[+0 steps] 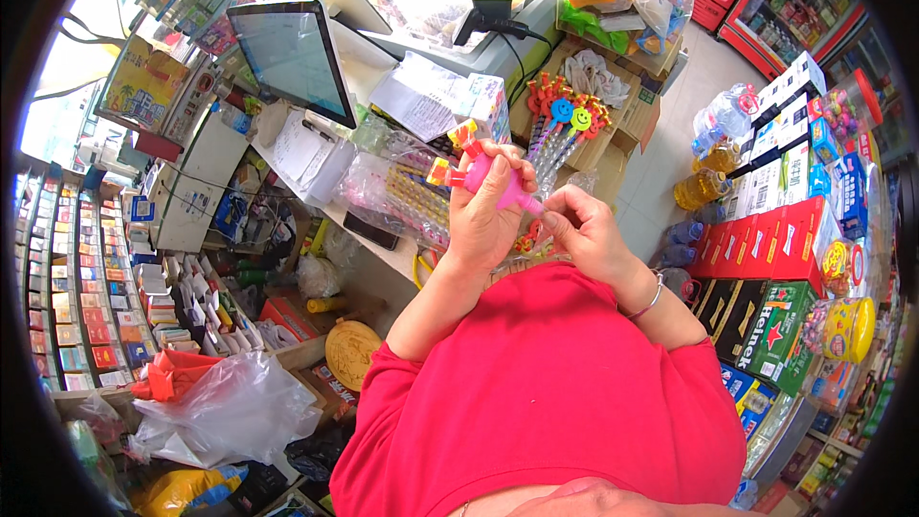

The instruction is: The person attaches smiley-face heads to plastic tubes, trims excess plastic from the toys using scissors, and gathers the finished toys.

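Observation:
Over the counter's near edge, my left hand [481, 206] is closed around a pink rounded toy [484, 175] with a narrow neck. Small yellow-and-red pieces [463, 134] stick out from it beyond my fingers. My right hand [586, 227] pinches the end of the neck with thumb and forefinger. My left palm and fingers hide part of the toy. Just beyond my right hand stand striped sticks [565, 144] topped with blue and yellow smiley faces [580, 119]. Plastic-wrapped bundles of patterned sticks [407, 201] lie to the left of my left hand.
A black phone [371, 231] lies at the counter's edge. Farther back are a monitor [292, 59], papers [418, 96] and a clear bin [624, 0] of bagged goods. Stacked drink cartons [756, 244] line the right, with oil bottles [701, 189] beside them. Plastic bags [225, 412] lie lower left.

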Available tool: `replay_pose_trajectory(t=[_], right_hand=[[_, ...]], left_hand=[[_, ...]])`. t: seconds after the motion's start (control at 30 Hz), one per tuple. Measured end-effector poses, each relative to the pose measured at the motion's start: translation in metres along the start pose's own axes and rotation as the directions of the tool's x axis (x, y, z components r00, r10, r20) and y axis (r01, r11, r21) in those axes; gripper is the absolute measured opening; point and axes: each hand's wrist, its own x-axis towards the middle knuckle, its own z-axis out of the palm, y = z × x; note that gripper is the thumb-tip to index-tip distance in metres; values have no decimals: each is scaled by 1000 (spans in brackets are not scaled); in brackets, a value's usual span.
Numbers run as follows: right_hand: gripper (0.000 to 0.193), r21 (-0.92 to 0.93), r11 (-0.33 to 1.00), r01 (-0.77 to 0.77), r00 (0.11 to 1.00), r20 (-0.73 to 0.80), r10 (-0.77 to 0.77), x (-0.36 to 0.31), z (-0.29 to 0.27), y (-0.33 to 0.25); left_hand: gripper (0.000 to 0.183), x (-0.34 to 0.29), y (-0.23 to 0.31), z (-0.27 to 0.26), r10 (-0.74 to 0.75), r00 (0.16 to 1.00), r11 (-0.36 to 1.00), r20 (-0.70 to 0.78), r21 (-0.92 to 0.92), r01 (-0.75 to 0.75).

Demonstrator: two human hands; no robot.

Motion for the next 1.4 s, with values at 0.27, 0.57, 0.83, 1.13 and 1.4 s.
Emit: replay_pose_trajectory(t=[0.27, 0.57, 0.83, 1.13, 1.4], right_hand=[[11, -295, 934, 201, 971, -63, -229, -1, 5, -3], [13, -368, 902, 228, 960, -69, -271, -4, 7, -13], [10, -577, 723, 380, 854, -81, -514, -4, 10, -6], [14, -120, 987, 107, 994, 28, -104, -6, 1, -9], [22, 232, 963, -137, 971, 225, 84, -5, -8, -3]], left_hand=[[12, -5, -4, 2, -12, 999, 1000, -33, 0, 12], [10, -8, -4, -1, 29, 997, 1000, -69, 4, -29], [9, -10, -4, 0, 46, 997, 999, -64, -2, -46], [8, -11, -3, 0, 2, 1000, 1000, 18, -25, -2], [10, -15, -3, 0, -17, 996, 1000, 90, 20, 15]])
